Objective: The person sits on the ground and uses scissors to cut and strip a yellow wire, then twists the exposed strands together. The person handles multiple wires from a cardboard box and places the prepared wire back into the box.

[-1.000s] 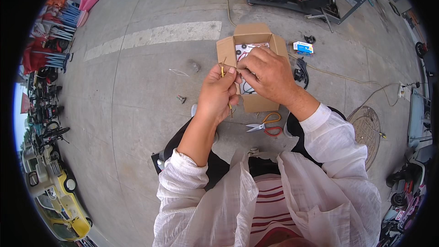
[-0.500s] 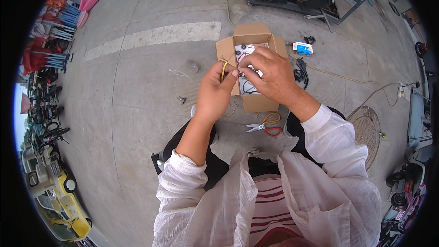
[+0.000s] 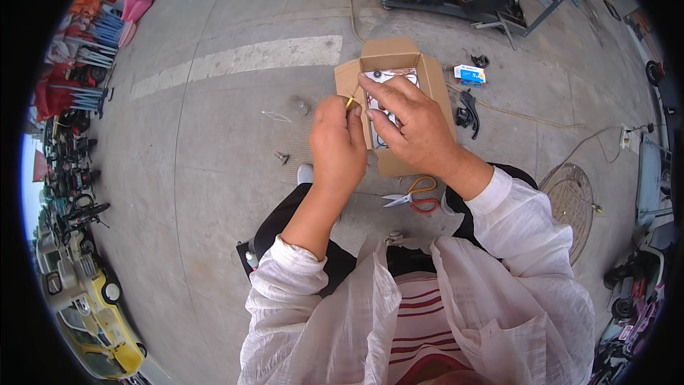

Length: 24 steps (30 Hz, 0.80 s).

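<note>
My left hand point(image 3: 333, 141) is closed around a thin yellow wire point(image 3: 350, 102), whose end pokes up between thumb and fingers. Thin strands seem to rise from that end toward my right index fingertip. My right hand point(image 3: 420, 125) has thumb and index finger spread apart, the index tip close to the strands; whether it touches them I cannot tell. Both hands are over an open cardboard box point(image 3: 390, 47), with small dark parts and wires on a white lining inside, partly hidden by my right hand. Scissors point(image 3: 412, 198) with orange and red handles lie on the floor before me.
Right of the box lie a blue and white small box point(image 3: 469, 75) and a black lever-like part point(image 3: 467, 110). A small metal part point(image 3: 282, 157) sits on the floor to the left. A dark metal shelf point(image 3: 456, 11) stands beyond; a cable point(image 3: 527, 115) crosses the floor.
My right thumb and index finger have parted from the pinch at the wire, the index reaching farther out. My left hand has turned, covering more of the yellow wire.
</note>
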Each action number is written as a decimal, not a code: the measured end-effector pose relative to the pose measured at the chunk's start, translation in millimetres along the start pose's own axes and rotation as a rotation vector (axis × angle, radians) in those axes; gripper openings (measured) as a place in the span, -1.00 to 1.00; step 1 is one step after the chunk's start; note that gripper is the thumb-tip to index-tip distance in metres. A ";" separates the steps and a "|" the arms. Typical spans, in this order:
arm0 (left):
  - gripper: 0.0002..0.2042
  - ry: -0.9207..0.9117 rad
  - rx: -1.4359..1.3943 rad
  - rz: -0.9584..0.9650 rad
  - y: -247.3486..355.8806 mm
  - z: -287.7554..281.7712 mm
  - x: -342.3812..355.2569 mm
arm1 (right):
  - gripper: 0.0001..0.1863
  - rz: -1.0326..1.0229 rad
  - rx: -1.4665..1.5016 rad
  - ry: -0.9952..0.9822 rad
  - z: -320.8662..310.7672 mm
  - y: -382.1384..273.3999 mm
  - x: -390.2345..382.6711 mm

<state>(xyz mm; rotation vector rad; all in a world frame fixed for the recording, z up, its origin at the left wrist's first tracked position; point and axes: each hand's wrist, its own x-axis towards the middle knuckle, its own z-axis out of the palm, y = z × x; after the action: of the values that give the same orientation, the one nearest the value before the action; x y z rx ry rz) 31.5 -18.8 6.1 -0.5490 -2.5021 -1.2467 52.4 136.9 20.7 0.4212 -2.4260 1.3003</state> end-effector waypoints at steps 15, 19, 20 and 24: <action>-0.94 0.016 0.064 0.032 -1.4 4.6 -1.6 | -0.83 0.060 0.030 0.134 0.5 -2.0 -4.4; -0.93 -0.038 0.010 0.030 4.5 6.2 -6.6 | -0.89 0.161 0.110 0.107 -2.6 -3.6 -0.5; -0.92 -0.048 -0.006 0.029 5.6 6.4 -6.6 | -0.89 0.163 0.126 0.107 -2.5 -1.7 -0.1; -0.91 -0.145 0.018 -0.001 9.6 5.2 -7.5 | -0.91 0.123 0.107 0.128 1.7 8.3 0.4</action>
<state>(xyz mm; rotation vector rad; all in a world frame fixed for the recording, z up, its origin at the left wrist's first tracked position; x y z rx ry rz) 42.0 -10.8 6.7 -0.6552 -2.6290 -1.2241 48.3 139.9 13.8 0.2122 -2.3148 1.4663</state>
